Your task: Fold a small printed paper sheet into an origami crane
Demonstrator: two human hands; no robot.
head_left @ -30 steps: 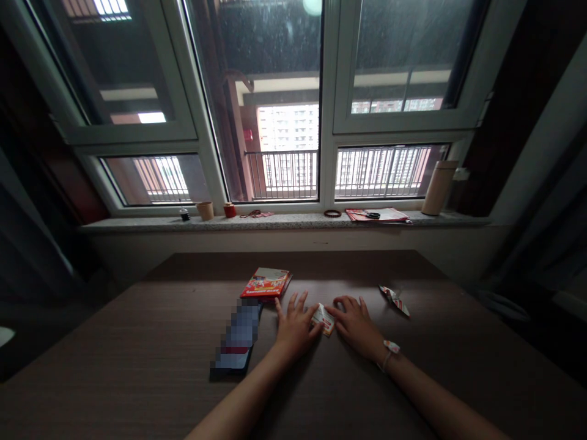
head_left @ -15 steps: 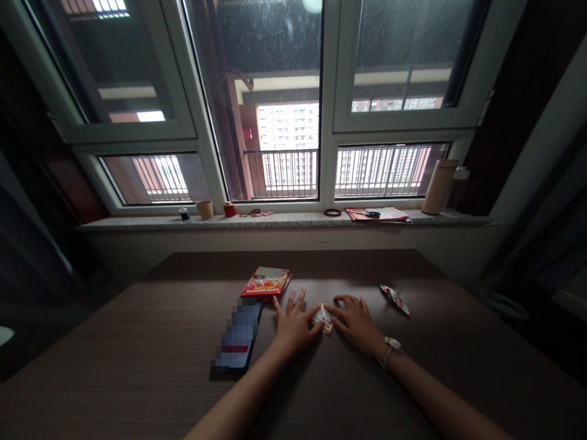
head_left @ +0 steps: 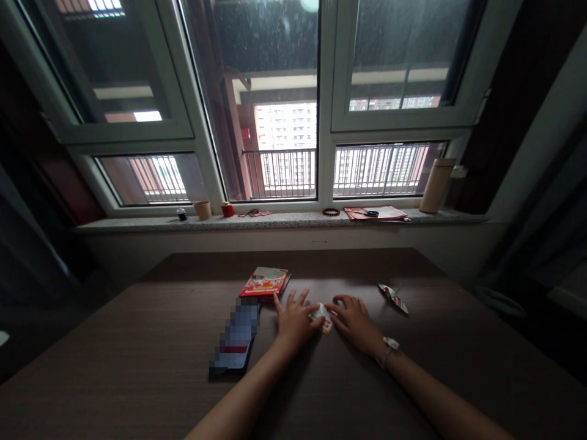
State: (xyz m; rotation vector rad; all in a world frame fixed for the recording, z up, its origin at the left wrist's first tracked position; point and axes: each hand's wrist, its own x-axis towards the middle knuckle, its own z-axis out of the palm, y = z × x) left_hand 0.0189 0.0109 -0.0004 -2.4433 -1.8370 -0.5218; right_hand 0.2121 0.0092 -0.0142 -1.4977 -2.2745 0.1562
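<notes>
A small folded piece of printed paper, white with red and orange, lies on the table between my two hands. My left hand grips its left side with thumb and index finger; the other fingers are spread out. From the right, my right hand holds the opposite edge with thumb and index finger, its remaining fingers bent over the table. Fingertips hide part of the paper. A folded paper shape with red and white stripes rests apart, to the right of my right hand.
Left of my hands lies a phone with a blurred screen, below a stack of red printed booklets or paper. On the windowsill stand a paper cup, a red spool, scissors on red sheets, and a tan bottle.
The view has shifted very slightly. Both hands stay on the folded paper, with only a tiny change at the fingertips.
</notes>
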